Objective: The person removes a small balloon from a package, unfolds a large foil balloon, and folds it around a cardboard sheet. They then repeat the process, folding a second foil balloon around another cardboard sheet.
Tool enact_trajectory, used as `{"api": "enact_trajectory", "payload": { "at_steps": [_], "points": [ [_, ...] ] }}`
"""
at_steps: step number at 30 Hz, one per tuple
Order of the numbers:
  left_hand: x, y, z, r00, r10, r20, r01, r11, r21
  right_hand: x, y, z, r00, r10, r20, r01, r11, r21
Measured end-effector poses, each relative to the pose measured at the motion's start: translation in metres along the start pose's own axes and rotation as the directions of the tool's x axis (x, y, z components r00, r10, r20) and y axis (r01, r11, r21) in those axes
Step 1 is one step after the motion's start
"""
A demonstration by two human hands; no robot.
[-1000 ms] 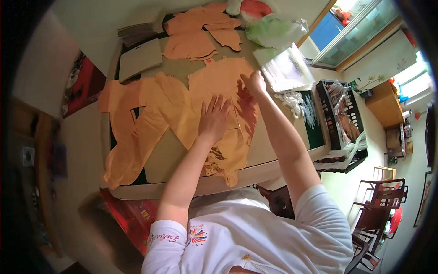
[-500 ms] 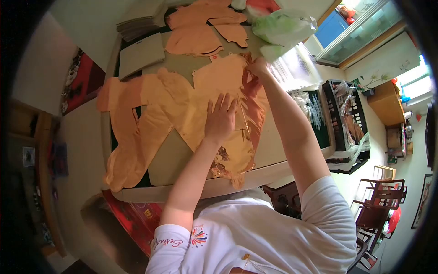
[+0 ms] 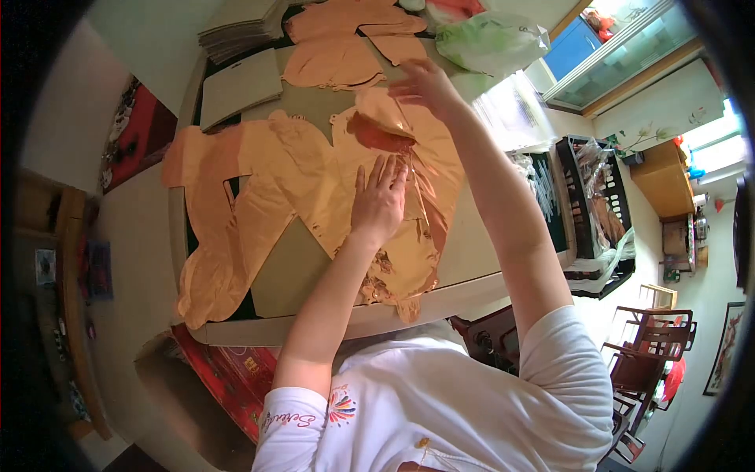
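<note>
A flat rose-gold foil balloon [image 3: 440, 181] lies on the table, its upper part folded over and creased. My left hand [image 3: 379, 200] rests flat on its middle with the fingers stretched out. Above the balloon's upper edge is my right hand [image 3: 429, 88], fingers apart, with nothing seen in it. To the left, a second flat foil balloon [image 3: 228, 204] spreads out and meets the first one. Whether the two are joined cannot be made out.
More flat foil balloons [image 3: 330, 59] lie at the far side. A grey board [image 3: 244, 88] and a stack of boards [image 3: 236, 31] sit at the far left. On the right are plastic bags [image 3: 495, 47], clear sleeves [image 3: 515, 114], white sticks [image 3: 544, 189] and a black crate [image 3: 578, 204].
My right hand has let go of the balloon's upper right edge and moved left and up. The balloon's top has folded over toward the middle. My left hand has stayed nearly in place.
</note>
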State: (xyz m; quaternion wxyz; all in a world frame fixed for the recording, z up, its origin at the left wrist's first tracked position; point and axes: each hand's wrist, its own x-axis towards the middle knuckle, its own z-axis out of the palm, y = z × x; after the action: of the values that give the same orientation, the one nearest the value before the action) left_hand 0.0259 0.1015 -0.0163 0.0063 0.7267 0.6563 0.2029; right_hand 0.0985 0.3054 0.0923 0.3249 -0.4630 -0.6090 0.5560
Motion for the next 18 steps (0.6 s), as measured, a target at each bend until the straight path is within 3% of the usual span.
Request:
{"api": "enact_trajectory", "payload": {
  "at_steps": [1, 2, 4, 10, 14, 17, 18],
  "points": [
    [0.000, 0.000, -0.001, 1.000, -0.004, 0.011, 0.004, 1.000, -0.003, 0.005, 0.036, -0.004, 0.981, -0.177, -0.083, 0.136, 0.922, -0.362],
    [0.001, 0.000, -0.002, 1.000, 0.004, 0.005, -0.004, 1.000, 0.008, 0.010, 0.061, -0.009, 0.925, -0.369, -0.094, 0.210, 0.701, -0.682],
    [-0.001, 0.001, -0.005, 1.000, 0.016, -0.001, -0.016, 0.999, 0.029, -0.016, 0.081, -0.015, 0.943, -0.325, -0.073, 0.170, 0.661, -0.731],
    [-0.001, 0.002, -0.006, 1.000, 0.017, -0.021, -0.017, 1.000, -0.012, -0.067, 0.086, -0.006, 0.964, -0.267, 0.010, 0.247, 0.875, -0.417],
    [0.000, 0.000, -0.004, 0.999, 0.023, -0.043, -0.024, 0.999, -0.029, -0.058, 0.102, -0.006, 0.922, -0.384, -0.057, 0.329, 0.850, -0.411],
    [0.001, 0.001, -0.004, 0.998, 0.022, -0.065, -0.024, 0.999, -0.037, -0.071, 0.082, 0.001, 0.980, -0.197, 0.017, 0.188, 0.897, -0.400],
    [0.001, 0.001, -0.003, 0.997, 0.019, -0.070, -0.022, 0.999, -0.035, -0.070, 0.085, 0.001, 0.953, -0.299, 0.051, 0.289, 0.841, -0.458]
  ]
}}
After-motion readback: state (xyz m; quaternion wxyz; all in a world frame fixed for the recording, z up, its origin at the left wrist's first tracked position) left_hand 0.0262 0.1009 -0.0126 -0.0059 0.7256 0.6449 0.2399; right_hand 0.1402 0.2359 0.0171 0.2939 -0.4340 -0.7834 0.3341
